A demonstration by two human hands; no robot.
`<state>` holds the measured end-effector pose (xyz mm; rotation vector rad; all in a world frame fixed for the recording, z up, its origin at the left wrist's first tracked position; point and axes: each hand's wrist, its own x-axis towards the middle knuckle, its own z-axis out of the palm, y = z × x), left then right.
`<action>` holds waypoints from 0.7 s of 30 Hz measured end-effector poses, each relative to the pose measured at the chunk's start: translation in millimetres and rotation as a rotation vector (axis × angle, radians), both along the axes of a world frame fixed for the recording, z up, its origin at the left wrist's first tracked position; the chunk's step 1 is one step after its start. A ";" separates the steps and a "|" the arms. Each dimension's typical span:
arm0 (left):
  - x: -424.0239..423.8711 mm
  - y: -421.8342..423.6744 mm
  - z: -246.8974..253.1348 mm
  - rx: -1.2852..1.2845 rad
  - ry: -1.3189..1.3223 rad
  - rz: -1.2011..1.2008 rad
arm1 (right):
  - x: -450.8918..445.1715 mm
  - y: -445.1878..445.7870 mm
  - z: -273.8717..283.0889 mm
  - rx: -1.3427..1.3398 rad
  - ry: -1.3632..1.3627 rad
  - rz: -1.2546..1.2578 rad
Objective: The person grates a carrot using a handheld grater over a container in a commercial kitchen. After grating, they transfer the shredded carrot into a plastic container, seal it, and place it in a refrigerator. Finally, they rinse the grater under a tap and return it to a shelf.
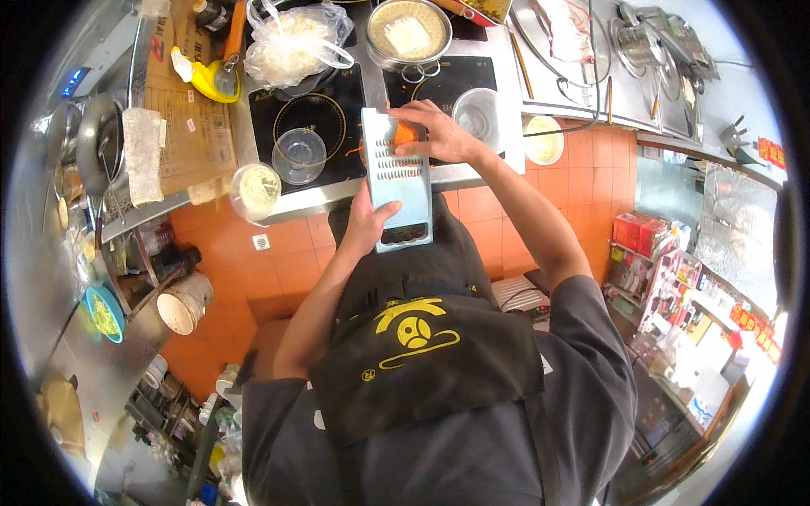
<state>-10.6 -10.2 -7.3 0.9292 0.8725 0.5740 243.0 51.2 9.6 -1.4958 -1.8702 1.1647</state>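
A light-blue flat plastic grater (409, 196) slants from my body to over the black induction hob (262, 120). My left hand (362, 224) grips its left side near the handle end, thumb on the face. With its fingertips, my right hand (443, 136) holds an orange carrot piece (405, 131) against the rows of cutting teeth. Orange shreds lie beside the grater. What supports its far end is hidden. Left of it stands a clear plastic bowl (299, 156); a second clear round container (476, 114) is to the right.
A pot (436, 47) of pale liquid and a filled clear bag (269, 63) stand behind. At the counter's front-left edge is a tub of pale food (256, 190). Cardboard (183, 126) and a yellow-handled peeler-like tool (218, 88) lie left; another pale-filled tub (544, 140) is right.
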 end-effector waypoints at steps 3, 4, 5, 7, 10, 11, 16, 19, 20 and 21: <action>-1.2 -3.9 -9.2 -0.020 0.001 0.006 | 1.0 0.5 -9.2 0.007 0.057 -0.048; -1.2 -2.8 -7.0 -0.010 0.016 -0.014 | 4.7 6.0 -14.9 -0.075 0.127 -0.101; -0.6 -2.4 -5.5 0.000 0.031 -0.034 | 7.7 9.7 -19.5 -0.155 0.197 -0.154; 2.1 -3.9 -9.3 -0.059 -0.024 0.023 | 5.9 15.8 -22.2 -0.064 0.128 -0.111; 3.6 -1.0 -10.7 -0.075 -0.031 0.055 | 6.1 22.5 -23.6 -0.084 0.129 -0.131; 3.6 0.2 -10.4 -0.069 -0.022 0.057 | 7.5 24.9 -28.8 -0.038 0.253 -0.222; -2.2 4.0 -11.4 -0.083 -0.013 0.156 | 16.0 -6.6 -2.5 -0.181 0.946 -0.513; -3.9 7.4 -13.8 -0.093 -0.027 0.151 | -3.3 -34.3 13.0 -0.441 1.313 -0.508; -3.5 9.2 -13.0 -0.099 -0.033 0.150 | -11.0 -41.1 12.6 -0.495 1.353 -0.586; -1.7 9.8 -12.2 -0.104 -0.039 0.146 | -15.2 -48.1 10.5 -0.506 1.411 -0.611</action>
